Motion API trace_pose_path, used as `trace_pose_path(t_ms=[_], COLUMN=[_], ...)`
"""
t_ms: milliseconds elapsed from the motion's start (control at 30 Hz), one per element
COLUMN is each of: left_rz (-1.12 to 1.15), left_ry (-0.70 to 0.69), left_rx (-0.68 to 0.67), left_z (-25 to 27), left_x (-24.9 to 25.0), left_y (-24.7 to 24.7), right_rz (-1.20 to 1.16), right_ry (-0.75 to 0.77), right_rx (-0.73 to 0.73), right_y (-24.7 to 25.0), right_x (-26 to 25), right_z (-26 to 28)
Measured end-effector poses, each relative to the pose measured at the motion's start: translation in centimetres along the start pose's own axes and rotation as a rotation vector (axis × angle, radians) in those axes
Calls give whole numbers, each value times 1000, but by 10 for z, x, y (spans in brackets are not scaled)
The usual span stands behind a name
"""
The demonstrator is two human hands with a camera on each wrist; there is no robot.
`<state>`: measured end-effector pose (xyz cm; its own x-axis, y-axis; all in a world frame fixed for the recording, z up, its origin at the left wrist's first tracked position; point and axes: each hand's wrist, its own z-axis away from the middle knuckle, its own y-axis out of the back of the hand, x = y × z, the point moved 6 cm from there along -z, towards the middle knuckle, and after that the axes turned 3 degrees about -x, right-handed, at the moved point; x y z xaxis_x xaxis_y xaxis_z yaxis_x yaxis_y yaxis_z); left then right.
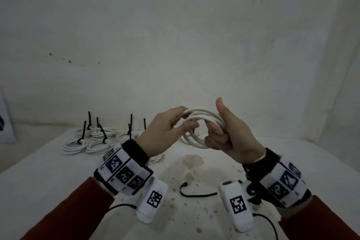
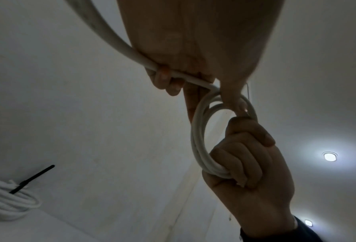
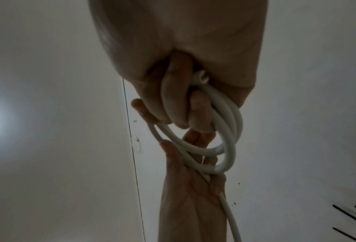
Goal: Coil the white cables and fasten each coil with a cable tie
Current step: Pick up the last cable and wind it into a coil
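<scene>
Head view shows me both hands raised over the middle of the table (image 1: 58, 171), working one white cable (image 1: 202, 115) into a coil. My right hand (image 1: 231, 132) has its fingers curled round the right side of the loops, thumb standing up. My left hand (image 1: 165, 132) pinches the strand at the left of the loops, fingers bent around it. From the left wrist camera a free length of the cable runs away past the left hand, so I judge the winding is not finished; how much is left I cannot tell, since the tail leaves the picture.

At the far left of the table lie finished coils (image 1: 75, 147), each with a black tie standing up from it. A loose cable tie (image 1: 196, 194) lies on the near middle of the table, between my wrists and well apart from the coil.

Next I would lay the remaining length onto the loops, keep the right hand clamped so they do not spring apart, then free the left hand for that tie.
</scene>
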<state>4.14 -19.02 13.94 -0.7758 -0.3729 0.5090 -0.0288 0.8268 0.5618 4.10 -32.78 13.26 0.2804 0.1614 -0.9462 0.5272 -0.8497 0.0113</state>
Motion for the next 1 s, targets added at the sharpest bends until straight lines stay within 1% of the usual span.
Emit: trace_pose_path(t_ms=[67,133,267,433,533,667,733,800,867,933,1000], left_rz=[13,9,174,517,566,532,461,306,177,26,-168], left_ry=[-24,-17,10,102,108,99,63,34,74,108,127], left_rx=[52,65,40,74,94,79,69,67,52,18,-54], left_z=[0,0,2,3,0,-4,-7,-6,-3,5,13], left_x=[-3,-4,-8,-5,-1,0,1,0,-8,-18,-25], left_y=[2,3,-4,-9,-10,-13,-14,-15,-16,-18,-21], right_rz=[51,81,42,-102,-240,-447,-507,-561,-618,-674,-726], right_ry=[21,54,93,50,-16,-1,10,6,27,88,151], right_rx=[53,74,85,-16,-121,-362,-407,-375,-289,-199,-151], right_y=[2,1,1,-6,-13,-24,-24,-19,-6,12,28], right_x=[0,2,3,5,10,12,11,9,5,-2,-11], right_z=[0,0,-3,-2,0,5,7,7,6,8,12])
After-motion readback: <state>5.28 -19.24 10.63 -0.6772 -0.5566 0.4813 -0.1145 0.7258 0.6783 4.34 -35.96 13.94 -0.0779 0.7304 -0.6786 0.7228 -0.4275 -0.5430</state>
